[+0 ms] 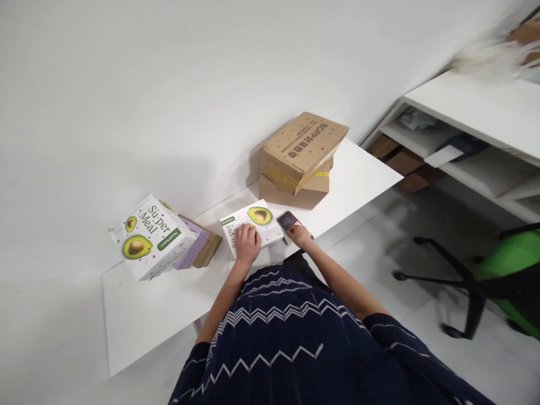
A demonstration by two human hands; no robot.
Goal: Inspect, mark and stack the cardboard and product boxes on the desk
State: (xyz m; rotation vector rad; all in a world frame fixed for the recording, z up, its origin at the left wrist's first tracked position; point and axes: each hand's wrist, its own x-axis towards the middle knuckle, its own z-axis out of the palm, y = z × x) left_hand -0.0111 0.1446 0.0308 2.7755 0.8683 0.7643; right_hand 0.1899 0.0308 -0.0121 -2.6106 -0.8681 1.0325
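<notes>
On the white rectangular bench point(141, 320), a white cardboard box with avocado print point(267, 230) lies beneath my left hand point(247, 244), fingers bent and slightly spread on top; beside the box, my right hand point(299, 235) overlaps a dark rectangular phone point(286, 219), fingers curled, though I cannot tell whether they pinch it.

Left hand point(247, 245) rests on a white box point(266, 229). Right hand point(299, 235) overlaps a phone point(286, 220) at the box's 3 o'clock.
</notes>
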